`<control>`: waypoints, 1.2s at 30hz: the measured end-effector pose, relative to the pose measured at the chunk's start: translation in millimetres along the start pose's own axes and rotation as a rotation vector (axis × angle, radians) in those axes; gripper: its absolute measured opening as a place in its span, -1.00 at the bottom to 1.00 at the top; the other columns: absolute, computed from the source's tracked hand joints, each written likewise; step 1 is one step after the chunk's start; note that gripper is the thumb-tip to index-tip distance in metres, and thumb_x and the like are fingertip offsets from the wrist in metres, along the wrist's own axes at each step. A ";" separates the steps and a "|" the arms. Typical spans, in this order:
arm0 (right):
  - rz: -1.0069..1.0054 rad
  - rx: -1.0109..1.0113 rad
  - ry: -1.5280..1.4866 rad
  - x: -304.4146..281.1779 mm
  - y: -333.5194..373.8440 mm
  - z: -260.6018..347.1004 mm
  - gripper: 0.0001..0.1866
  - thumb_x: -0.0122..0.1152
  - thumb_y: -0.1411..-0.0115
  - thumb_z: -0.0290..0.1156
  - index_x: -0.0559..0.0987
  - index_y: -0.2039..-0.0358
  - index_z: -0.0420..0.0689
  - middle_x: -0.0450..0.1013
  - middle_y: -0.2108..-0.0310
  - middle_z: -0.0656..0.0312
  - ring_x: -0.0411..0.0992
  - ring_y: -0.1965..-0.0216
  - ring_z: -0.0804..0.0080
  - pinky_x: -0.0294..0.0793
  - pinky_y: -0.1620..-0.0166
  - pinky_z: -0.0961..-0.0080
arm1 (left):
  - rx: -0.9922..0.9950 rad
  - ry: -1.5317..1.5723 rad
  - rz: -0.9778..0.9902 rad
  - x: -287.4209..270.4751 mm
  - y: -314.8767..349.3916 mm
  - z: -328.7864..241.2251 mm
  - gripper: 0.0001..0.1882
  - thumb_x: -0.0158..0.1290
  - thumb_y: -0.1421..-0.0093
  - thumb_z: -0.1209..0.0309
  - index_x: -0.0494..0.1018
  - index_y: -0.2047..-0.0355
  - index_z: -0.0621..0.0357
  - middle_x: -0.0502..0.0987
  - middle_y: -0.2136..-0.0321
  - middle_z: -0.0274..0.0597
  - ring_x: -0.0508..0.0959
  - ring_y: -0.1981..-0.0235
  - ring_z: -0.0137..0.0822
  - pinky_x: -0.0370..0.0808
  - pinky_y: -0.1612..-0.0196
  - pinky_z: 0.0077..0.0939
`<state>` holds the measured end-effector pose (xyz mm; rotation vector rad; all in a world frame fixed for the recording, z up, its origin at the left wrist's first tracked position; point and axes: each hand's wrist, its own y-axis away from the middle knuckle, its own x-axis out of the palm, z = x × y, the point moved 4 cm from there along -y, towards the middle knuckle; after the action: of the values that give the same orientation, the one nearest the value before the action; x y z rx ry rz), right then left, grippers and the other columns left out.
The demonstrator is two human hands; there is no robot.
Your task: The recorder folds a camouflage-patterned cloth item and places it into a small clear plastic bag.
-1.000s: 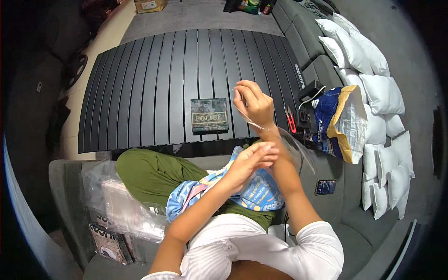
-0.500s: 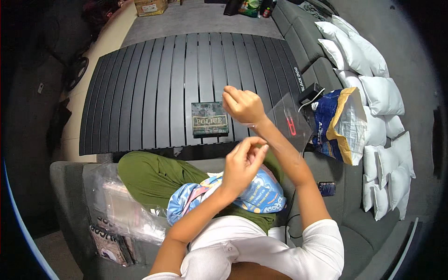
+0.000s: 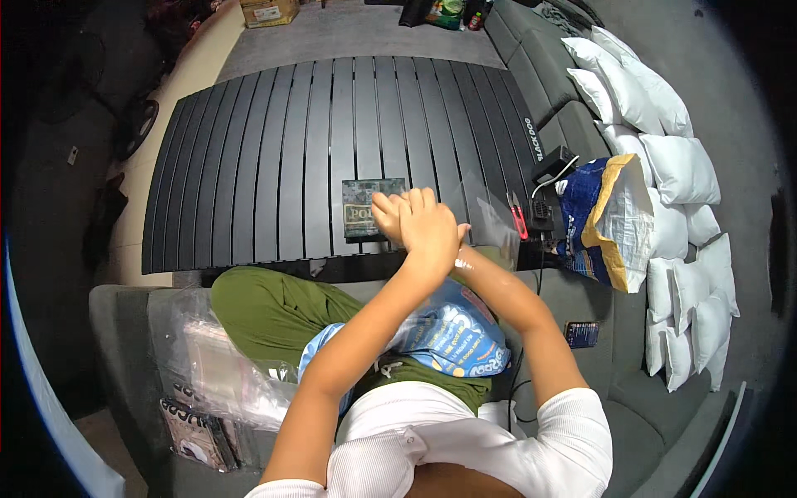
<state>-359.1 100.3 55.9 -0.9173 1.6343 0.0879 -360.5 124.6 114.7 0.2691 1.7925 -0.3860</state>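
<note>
My left hand [image 3: 431, 222] lies across the back of my right hand, its fingers curled over it and its thumb on the wrist side. My right hand [image 3: 387, 214] is closed, fingers bent; whether it holds anything is hidden. Both are over a flat camouflage-patterned box [image 3: 359, 192] on the dark slatted table [image 3: 307, 149], covering its right part. A thin clear plastic sheet or bag [image 3: 491, 226] hangs beside my right wrist, and a shiny patch of clear film shows on that wrist. Right of the plastic lie red-handled thread snips [image 3: 518, 217].
A blue bag with a yellow edge [image 3: 613, 224] stands right of the table, near a black adapter [image 3: 554, 166]. White pillows [image 3: 677, 170] line the right. A blue printed package [image 3: 461, 336] rests on my lap. Clear plastic bags [image 3: 220, 365] and a phone-like object [image 3: 581, 334] lie on the sofa.
My left hand has moved up and forward onto my right hand. The right has come lower and left, over the box. The clear plastic has shifted left, uncovering the snips.
</note>
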 end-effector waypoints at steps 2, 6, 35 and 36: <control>0.118 0.037 0.025 -13.8 -6.2 9.8 -0.81 -0.04 0.02 -0.34 0.41 0.44 -0.17 0.29 0.38 0.24 0.27 0.36 0.29 0.27 0.26 0.33 | 0.013 -0.030 0.025 10.3 -6.7 8.6 -0.49 0.10 0.12 -0.08 0.55 0.44 0.17 0.39 0.30 -0.15 0.27 0.13 -0.14 0.16 0.05 -0.25; 0.068 0.046 -0.129 -2.2 -6.5 13.6 -0.83 -0.02 0.02 -0.35 0.41 0.42 -0.13 0.30 0.37 0.23 0.28 0.36 0.30 0.28 0.26 0.33 | 0.025 0.216 0.069 19.4 -19.3 28.9 -0.58 0.15 0.09 0.02 0.53 0.54 0.19 0.47 0.48 -0.13 0.37 0.27 -0.14 0.29 0.18 -0.25; 0.089 1.107 -1.281 56.0 162.2 -217.7 -0.81 0.01 -0.04 -0.46 0.54 0.35 -0.21 0.48 0.36 0.09 0.45 0.23 0.31 0.34 0.09 0.48 | -0.766 2.326 -0.493 79.7 13.8 228.7 -0.52 -0.06 -0.12 0.64 0.16 -0.07 0.24 0.31 -0.02 -0.04 0.33 -0.07 -0.20 0.30 -0.14 -0.27; 0.183 1.100 -0.947 50.4 153.3 -216.1 -0.82 0.05 -0.09 -0.35 0.56 0.38 -0.14 0.46 0.32 0.08 0.38 0.12 0.27 0.19 -0.08 0.43 | -0.773 2.320 -0.500 91.7 18.6 234.7 -0.52 -0.06 -0.12 0.64 0.16 -0.07 0.24 0.31 -0.02 -0.04 0.33 -0.07 -0.20 0.30 -0.14 -0.27</control>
<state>-623.4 67.6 13.5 0.1610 0.6516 -0.2141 -167.6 46.6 -28.7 -0.6665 4.0351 0.7748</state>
